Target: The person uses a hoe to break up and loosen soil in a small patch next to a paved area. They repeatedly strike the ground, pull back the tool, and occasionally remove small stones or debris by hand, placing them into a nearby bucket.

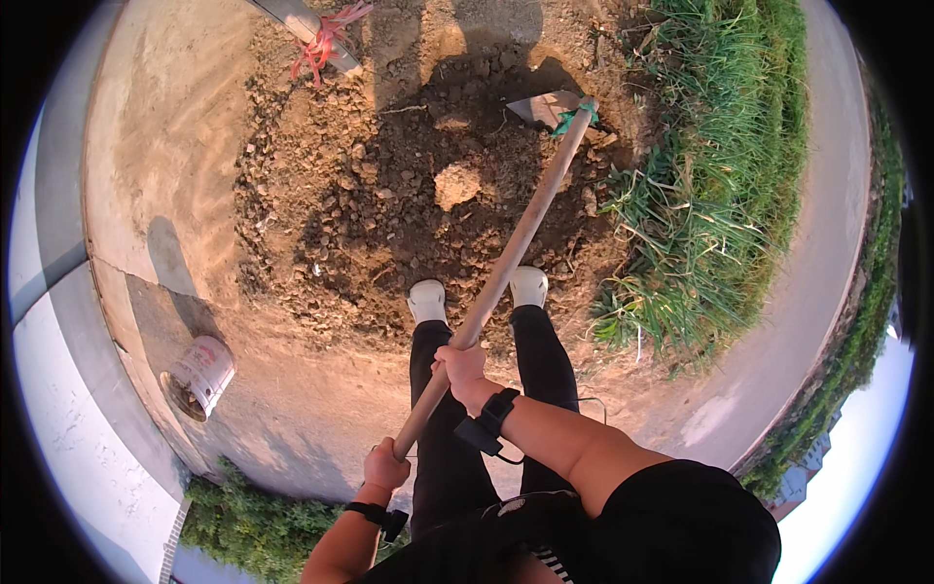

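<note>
A hoe with a long wooden handle (514, 244) runs slantwise across the view, and both of my hands are closed around it. My left hand (384, 466) grips the butt end near my left thigh. Farther up the shaft, in front of my legs, is my right hand (463, 372). The metal hoe blade (546, 109) rests at the far right of the dug soil (408, 182), its lower edge partly hard to make out. Green strips (573, 118) are tied where blade and handle join. A pale clod (457, 185) lies on the soil left of the handle.
My white shoes (427, 301) stand at the near edge of the loose soil. Tall green plants (715, 182) border it on the right, beside a paved road (839, 146). A bucket (206, 372) lies tipped at left. A post (299, 22) with red ties enters at top.
</note>
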